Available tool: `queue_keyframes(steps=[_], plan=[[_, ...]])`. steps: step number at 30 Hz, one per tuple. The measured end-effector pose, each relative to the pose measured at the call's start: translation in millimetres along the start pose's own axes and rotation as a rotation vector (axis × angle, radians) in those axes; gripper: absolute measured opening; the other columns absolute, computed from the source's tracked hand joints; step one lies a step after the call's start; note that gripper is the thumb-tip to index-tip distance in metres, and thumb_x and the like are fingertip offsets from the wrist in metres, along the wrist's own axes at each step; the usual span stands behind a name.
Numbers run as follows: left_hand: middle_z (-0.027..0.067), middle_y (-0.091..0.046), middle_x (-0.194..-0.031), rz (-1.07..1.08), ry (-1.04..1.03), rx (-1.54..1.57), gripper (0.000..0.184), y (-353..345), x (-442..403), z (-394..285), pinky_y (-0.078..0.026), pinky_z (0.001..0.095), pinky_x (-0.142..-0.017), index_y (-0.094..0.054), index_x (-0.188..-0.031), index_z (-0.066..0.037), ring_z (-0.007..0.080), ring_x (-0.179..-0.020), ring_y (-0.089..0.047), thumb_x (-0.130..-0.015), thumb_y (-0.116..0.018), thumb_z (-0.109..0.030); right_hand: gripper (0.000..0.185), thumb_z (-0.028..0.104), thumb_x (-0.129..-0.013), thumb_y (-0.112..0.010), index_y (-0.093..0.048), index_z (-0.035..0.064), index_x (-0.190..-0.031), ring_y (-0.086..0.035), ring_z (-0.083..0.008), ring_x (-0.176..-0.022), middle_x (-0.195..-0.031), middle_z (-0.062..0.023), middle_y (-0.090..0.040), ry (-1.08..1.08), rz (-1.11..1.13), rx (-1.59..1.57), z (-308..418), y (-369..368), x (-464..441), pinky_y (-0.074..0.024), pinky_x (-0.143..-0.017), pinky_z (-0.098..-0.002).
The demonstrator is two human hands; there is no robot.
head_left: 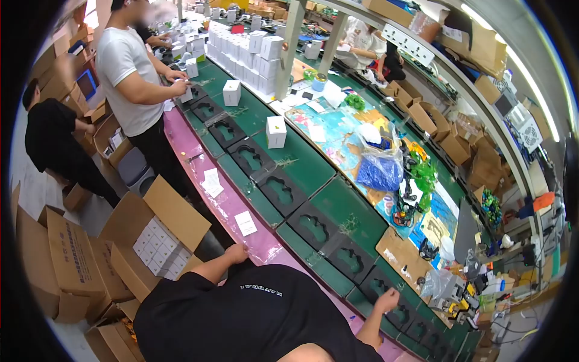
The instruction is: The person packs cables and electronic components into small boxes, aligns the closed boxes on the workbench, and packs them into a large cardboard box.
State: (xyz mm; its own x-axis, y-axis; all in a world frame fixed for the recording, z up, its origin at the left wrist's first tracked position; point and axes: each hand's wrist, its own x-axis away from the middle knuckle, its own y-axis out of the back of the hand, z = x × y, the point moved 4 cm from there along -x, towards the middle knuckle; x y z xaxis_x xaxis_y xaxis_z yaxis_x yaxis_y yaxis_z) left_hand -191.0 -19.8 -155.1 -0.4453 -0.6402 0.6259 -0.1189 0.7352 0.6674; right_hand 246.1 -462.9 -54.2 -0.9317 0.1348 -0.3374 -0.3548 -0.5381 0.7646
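My left hand rests at the edge of the pink strip, its fingers curled, near a white paper card; whether it holds anything is hidden. To the right, my right hand is over the green surface with its fingers pressed together, beside a black foam tray; what they hold, if anything, is too small to name. More black trays with cut-out shapes lie in a row, among them one between my hands. Two white boxes stand on the green surface.
A co-worker in a white shirt stands at the upper left, hands at a small box. An open carton of white boxes sits at left. Metal posts, stacked white boxes and blue bagged items are across the bench.
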Motion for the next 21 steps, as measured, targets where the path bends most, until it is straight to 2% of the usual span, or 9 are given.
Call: queue_keyframes(steps=[3,5,7,9,21], plan=[[0.0174,-0.065,-0.116,-0.008,-0.026,-0.019,0.045,-4,-4,1,-0.048,0.0402,-0.095,-0.065,-0.12,-0.012,0.0325,-0.109,-0.062,-0.08,-0.063,-0.032,0.026,0.027,-0.089,-0.059,-0.066,0.0027,-0.086,-0.061,-0.0367,-0.071,-0.078,-0.0184,-0.065,0.161,0.12,-0.193,47,-27,35,-0.047,-0.066,-0.0444],[0.0174,-0.065,-0.116,0.009,-0.05,-0.033,0.045,-7,-11,4,-0.048,0.0401,-0.095,-0.065,-0.12,-0.012,0.0326,-0.109,-0.062,-0.08,-0.063,-0.033,0.025,0.028,-0.088,-0.062,-0.061,0.0048,-0.08,-0.062,-0.0366,-0.071,-0.073,-0.0148,-0.064,0.149,0.276,-0.093,74,-37,62,-0.0463,-0.066,-0.0462],[0.0174,-0.065,-0.116,0.028,-0.078,-0.053,0.045,-10,-14,9,-0.048,0.0401,-0.095,-0.065,-0.12,-0.012,0.0326,-0.109,-0.062,-0.08,-0.064,-0.033,0.021,0.027,-0.086,-0.064,-0.058,0.007,-0.081,-0.062,-0.0352,-0.072,-0.074,-0.0121,-0.064,0.111,0.352,-0.021,91,-38,83,-0.0466,-0.066,-0.0456],[0.0174,-0.065,-0.116,0.012,-0.097,-0.018,0.046,-10,-15,12,-0.048,0.04,-0.095,-0.065,-0.12,-0.012,0.0328,-0.109,-0.062,-0.08,-0.066,-0.035,0.019,0.025,-0.084,-0.066,-0.055,0.009,-0.082,-0.062,-0.0344,-0.074,-0.076,-0.0108,-0.063,0.064,0.264,-0.02,82,-50,87,-0.0458,-0.067,-0.0467],[0.0178,-0.066,-0.115,0.065,-0.151,-0.111,0.049,-19,-41,22,-0.048,0.0387,-0.095,-0.065,-0.119,-0.012,0.0338,-0.109,-0.062,-0.078,-0.067,-0.038,0.021,0.028,-0.084,-0.065,-0.056,0.0097,-0.086,-0.062,-0.0371,-0.082,-0.081,-0.0132,-0.065,0.057,0.298,-0.012,77,-46,80,-0.0471,-0.071,-0.0479]])
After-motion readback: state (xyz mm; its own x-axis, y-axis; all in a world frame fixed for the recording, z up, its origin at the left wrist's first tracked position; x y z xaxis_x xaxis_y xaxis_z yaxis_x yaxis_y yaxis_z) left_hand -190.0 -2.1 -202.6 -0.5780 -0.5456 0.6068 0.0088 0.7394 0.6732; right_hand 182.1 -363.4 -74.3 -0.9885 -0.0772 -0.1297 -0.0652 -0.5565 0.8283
